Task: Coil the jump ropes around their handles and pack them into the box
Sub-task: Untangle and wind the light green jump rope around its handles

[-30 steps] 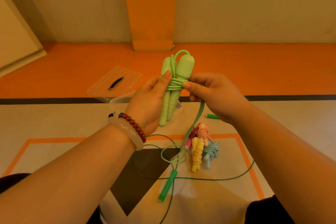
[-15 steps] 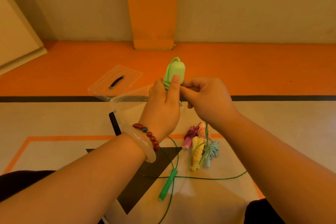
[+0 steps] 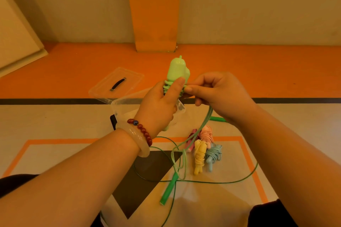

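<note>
My left hand (image 3: 162,105) grips the pair of light green jump rope handles (image 3: 177,71), which stand upright with several turns of cord wound round them. My right hand (image 3: 219,96) pinches the light green cord (image 3: 206,121) beside the coil; the loose cord hangs down to the floor. Behind my left hand stands the clear plastic box (image 3: 125,107), mostly hidden. On the floor lie coiled pink (image 3: 207,134), yellow (image 3: 199,155) and blue (image 3: 213,155) ropes, plus a magenta one (image 3: 191,141).
The clear box lid (image 3: 118,84) with a black handle lies on the orange floor strip behind the box. A dark green jump rope (image 3: 169,188) lies uncoiled on the floor, its cord looping wide under my arms. My knees show at the bottom corners.
My left hand has turned the handles so its back now faces me. The right hand has carried the cord round the handles, adding to the coil. The camera view shifted slightly.
</note>
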